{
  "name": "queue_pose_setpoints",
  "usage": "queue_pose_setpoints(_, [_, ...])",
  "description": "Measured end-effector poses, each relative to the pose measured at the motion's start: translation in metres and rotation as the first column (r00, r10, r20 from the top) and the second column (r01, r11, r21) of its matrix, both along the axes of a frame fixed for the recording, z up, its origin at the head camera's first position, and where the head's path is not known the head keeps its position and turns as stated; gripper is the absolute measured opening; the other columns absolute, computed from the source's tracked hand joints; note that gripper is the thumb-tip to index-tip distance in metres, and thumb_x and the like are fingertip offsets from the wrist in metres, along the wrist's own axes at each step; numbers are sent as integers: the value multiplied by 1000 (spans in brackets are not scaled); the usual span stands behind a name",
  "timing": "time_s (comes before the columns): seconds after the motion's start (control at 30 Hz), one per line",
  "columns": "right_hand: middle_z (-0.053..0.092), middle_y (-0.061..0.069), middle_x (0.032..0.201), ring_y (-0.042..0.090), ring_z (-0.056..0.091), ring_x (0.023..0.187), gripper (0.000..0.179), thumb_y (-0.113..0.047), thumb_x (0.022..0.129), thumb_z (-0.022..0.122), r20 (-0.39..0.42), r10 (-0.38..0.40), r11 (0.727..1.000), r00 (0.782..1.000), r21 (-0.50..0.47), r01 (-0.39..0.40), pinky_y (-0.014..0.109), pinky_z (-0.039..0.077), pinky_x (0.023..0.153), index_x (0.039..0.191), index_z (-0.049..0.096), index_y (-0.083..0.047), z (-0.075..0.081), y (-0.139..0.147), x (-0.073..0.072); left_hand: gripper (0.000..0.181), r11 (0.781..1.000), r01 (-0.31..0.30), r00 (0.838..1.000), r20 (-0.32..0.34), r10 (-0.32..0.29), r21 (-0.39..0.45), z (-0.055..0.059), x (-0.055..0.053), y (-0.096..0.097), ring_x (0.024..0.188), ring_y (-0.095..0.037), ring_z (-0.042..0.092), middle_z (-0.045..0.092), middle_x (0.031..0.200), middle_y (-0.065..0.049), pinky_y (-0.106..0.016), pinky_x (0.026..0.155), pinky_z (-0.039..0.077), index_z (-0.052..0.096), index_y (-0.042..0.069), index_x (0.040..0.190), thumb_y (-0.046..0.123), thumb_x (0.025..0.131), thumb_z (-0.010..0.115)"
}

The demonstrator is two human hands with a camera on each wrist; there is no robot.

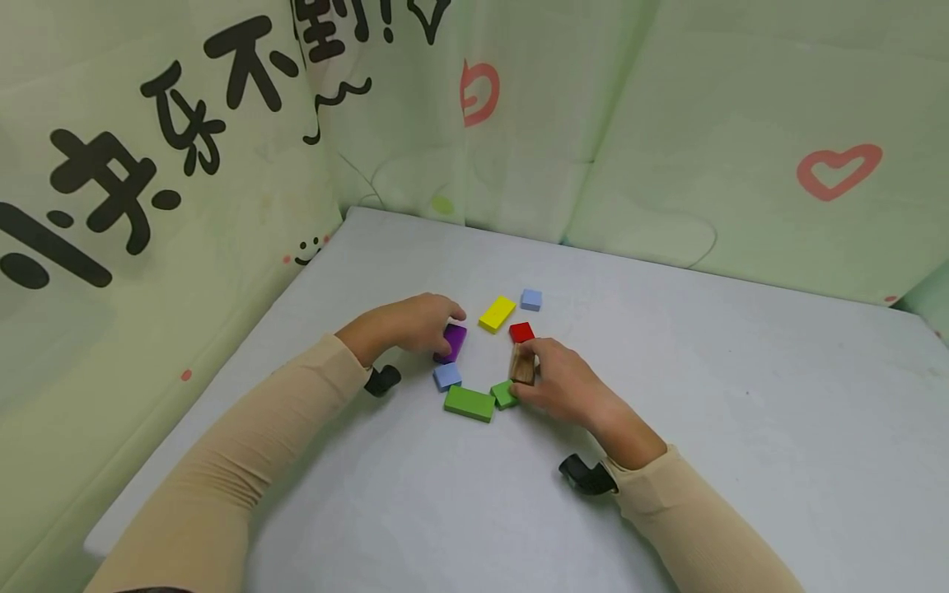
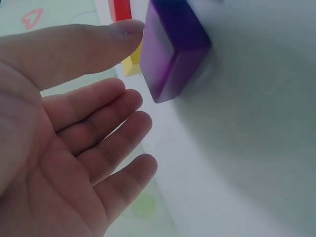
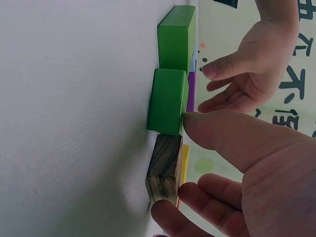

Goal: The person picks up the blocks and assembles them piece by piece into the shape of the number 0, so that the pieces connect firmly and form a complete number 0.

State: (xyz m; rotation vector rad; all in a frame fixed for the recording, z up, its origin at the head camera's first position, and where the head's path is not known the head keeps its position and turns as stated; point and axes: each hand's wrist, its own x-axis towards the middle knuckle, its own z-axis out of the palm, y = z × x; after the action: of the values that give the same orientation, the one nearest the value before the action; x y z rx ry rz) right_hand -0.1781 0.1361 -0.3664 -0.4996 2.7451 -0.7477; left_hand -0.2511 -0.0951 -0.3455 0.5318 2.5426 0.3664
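Observation:
In the head view, my left hand (image 1: 423, 323) is beside the purple block (image 1: 455, 341). The left wrist view shows that hand's fingers loosely spread, with the thumb tip near the purple block (image 2: 180, 49) and nothing gripped. My right hand (image 1: 565, 383) reaches over a brown wooden block (image 1: 523, 367) from the right. In the right wrist view, its thumb meets the edge of the small green block (image 3: 168, 101), and a fingertip rests at the far end of the wooden block (image 3: 165, 165). Both blocks stand end to end on the table.
A long green block (image 1: 469, 403) and a light blue block (image 1: 447, 376) complete the near left of a rough ring. A red block (image 1: 521, 332) and a yellow block (image 1: 497, 315) lie farther back, with another light blue block (image 1: 530, 300) behind. Printed curtains hang round the white table (image 1: 741, 395).

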Motion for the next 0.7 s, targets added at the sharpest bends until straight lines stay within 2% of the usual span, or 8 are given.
queue_pose_setpoints(0.23, [54, 21, 131, 30, 55, 101, 58, -20, 91, 74, -8, 4, 1000, 1000, 7, -4, 41, 53, 86, 136, 50, 7, 0, 0, 0, 57, 1000, 3, 1000, -27, -2, 16, 3, -6, 10, 131, -24, 46, 47, 150, -7, -40, 108, 41, 49, 11, 148, 15, 96, 69])
queue_pose_setpoints(0.43, [54, 21, 133, 30, 55, 103, 57, -21, 91, 73, -33, 18, 999, 999, 28, -18, 41, 52, 88, 136, 52, 6, -2, -1, -1, 53, 998, 35, 998, -58, -31, 55, 5, -9, 20, 138, -23, 42, 48, 150, -6, -39, 113, 35, 50, 10, 147, 13, 97, 68])
queue_pose_setpoints(0.7, [54, 21, 133, 29, 55, 103, 57, -21, 91, 73, -32, 21, 1000, 999, 20, -21, 41, 53, 87, 137, 51, 7, -3, 0, -2, 54, 992, 63, 994, -95, -52, 113, 2, -14, 30, 134, -22, 46, 52, 146, -6, -37, 111, 37, 53, 9, 144, 17, 95, 72])
